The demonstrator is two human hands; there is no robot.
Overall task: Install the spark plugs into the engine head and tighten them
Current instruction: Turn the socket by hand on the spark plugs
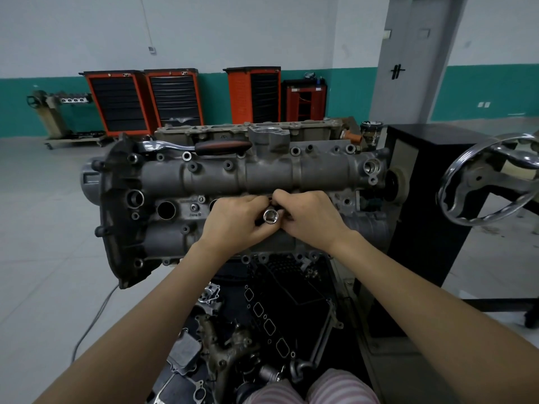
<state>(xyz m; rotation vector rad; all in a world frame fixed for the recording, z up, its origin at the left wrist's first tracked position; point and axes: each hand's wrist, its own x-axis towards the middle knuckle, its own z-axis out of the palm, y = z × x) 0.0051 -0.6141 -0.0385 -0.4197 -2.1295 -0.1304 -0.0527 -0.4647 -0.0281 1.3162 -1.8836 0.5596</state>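
- An engine head [262, 176] sits on a stand at waist height, with two bare hands meeting over the middle of it.
- The left hand [236, 220] and right hand [309, 214] are both curled around a shiny metal socket [270, 216], whose open end faces the camera.
- The socket stands over one of the plug holes; another plug hole [166, 210] lies open and dark to the left.
- No spark plug can be seen; one may sit inside the socket or under the fingers, but that cannot be told.
- The socket looks hard, smooth and likely slippery, best held around its barrel; a spark plug is probably light, with a brittle body.
- A ratchet wrench [204, 146] rests along the far edge of the head.
- Loose engine parts [233, 345] lie below, dim and hard to make out.
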